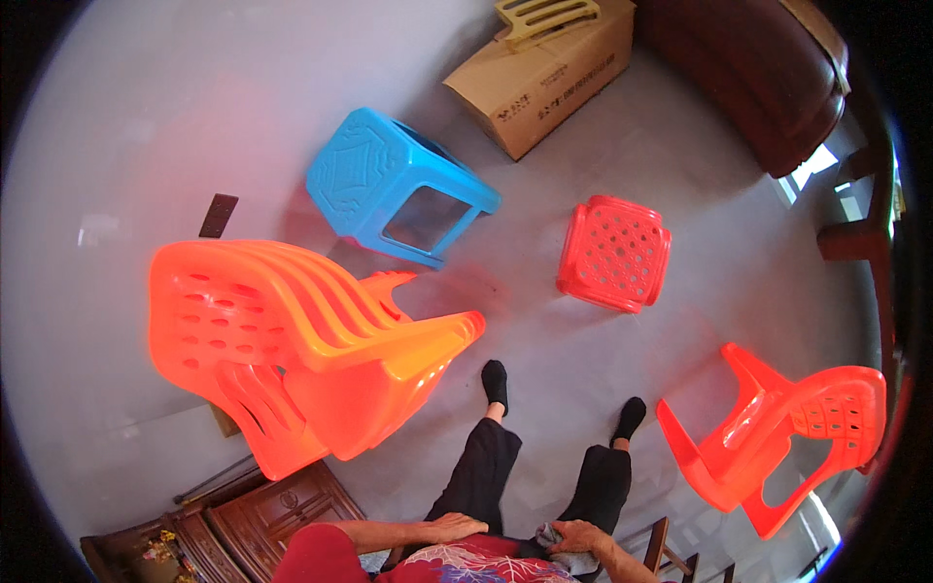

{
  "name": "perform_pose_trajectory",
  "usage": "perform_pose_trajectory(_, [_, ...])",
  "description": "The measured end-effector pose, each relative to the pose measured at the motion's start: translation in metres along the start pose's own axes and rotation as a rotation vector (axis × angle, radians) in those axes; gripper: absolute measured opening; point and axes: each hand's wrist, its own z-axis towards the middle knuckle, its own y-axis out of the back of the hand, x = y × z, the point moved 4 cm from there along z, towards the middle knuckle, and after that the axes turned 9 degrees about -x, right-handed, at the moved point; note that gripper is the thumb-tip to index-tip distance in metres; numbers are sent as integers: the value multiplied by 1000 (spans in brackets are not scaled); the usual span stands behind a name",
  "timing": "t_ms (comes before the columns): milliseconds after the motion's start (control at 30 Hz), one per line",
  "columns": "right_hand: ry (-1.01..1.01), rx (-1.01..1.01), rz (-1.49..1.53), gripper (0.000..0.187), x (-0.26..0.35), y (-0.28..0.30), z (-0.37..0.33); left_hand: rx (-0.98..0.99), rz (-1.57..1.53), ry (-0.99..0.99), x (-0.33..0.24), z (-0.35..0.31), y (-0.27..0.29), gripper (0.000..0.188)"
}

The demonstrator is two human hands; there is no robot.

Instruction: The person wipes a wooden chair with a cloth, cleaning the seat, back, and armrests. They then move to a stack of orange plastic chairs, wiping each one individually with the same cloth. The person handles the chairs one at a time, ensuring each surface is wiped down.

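Note:
My left hand (457, 527) lies flat on my left thigh, its fingers stretched out and nothing in them. At the right side of my lap, my right hand (580, 536) is closed on a crumpled grey cloth (550, 537). Part of the cloth is hidden beneath the palm. Ahead of my feet stands a red plastic stool (615, 253) with a perforated seat. To the left is a stack of several orange plastic chairs (335, 374), apart from my hands. Behind it, a blue plastic stool (418, 194) lies on its side.
Another orange chair (734, 466) lies tipped over on the right. At the back, a cardboard box (544, 78) carries a yellow slatted piece (546, 19). A brown leather sofa (748, 78) stands at the far right. A carved wooden cabinet (282, 510) is at lower left.

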Motion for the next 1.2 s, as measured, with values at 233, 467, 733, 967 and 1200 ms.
perform_pose_trajectory(233, [21, 327, 533, 58, 38, -5, 31, 164, -332, -29, 46, -32, 30, 27])
perform_pose_trajectory(467, [-151, -1423, 252, 34, -56, 333, 95, -975, 283, -244, 42, 36, 129, 24])
perform_pose_trajectory(733, [-54, -1457, 826, 55, -166, 501, 130, -1158, 462, -98, 62, 84, 126, 25])
perform_pose_trajectory(967, [-70, -929, 846, 36, -178, 422, 134, -1079, 478, -94, 46, 105, 121, 20])
perform_pose_trajectory(1200, [-120, -447, 557, 65, -238, 174, 164, -1106, 527, -48, 53, 103, 105, 19])
